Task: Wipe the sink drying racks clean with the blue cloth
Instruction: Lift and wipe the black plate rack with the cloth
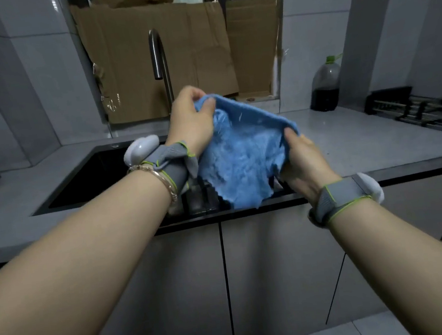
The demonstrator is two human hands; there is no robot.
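Observation:
I hold the blue cloth [242,148] spread out in the air above the front right part of the black sink [90,178]. My left hand [190,121] pinches its upper left corner between thumb and fingers. My right hand [300,159] grips its right edge. The cloth hangs down and hides most of what lies under it. A dark part of the sink drying rack [204,199] shows below the cloth, between my wrists. A second dark rack with metal bars [421,110] lies on the counter at the far right.
A dark curved faucet [161,64] stands behind the sink. Cardboard sheets [161,53] cover the window behind it. A plastic bottle of dark liquid with a green cap [324,85] stands on the grey counter [347,137] to the right. Grey cabinet doors are below.

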